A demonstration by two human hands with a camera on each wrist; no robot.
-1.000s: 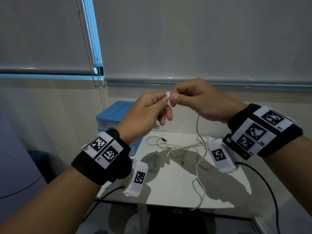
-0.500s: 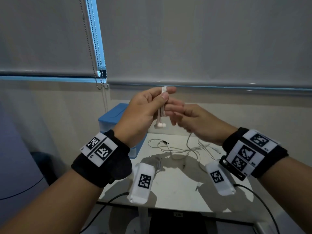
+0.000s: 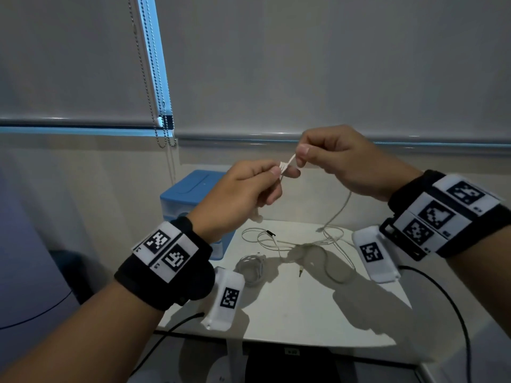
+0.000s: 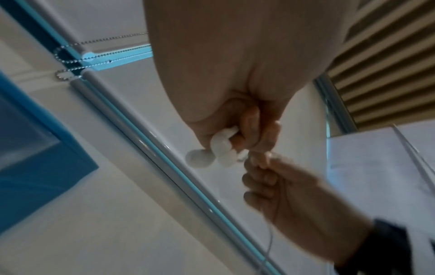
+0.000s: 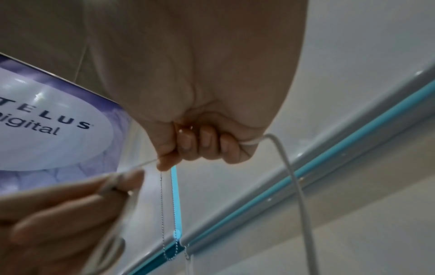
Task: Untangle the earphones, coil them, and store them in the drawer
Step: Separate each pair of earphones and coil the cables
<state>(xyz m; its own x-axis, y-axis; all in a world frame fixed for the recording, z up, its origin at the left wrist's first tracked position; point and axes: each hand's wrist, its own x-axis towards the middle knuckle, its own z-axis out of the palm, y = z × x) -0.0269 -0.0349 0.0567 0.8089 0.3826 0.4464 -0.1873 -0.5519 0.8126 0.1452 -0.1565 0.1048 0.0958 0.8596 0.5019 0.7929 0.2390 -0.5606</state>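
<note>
Head view shows your right hand [image 3: 344, 161] has risen again, pinching the earphones [image 3: 287, 165] cord just above your left hand [image 3: 243, 193], which grips the folded strands at frame centre: another coil turn, tail on the table [image 3: 304, 313].

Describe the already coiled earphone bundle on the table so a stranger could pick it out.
On the white table, look just right of the blue drawer box. The coiled bundle lies there, a compact grey-white wad. Unlike the loose cable sprawled beside it, it is wound tight.
</note>
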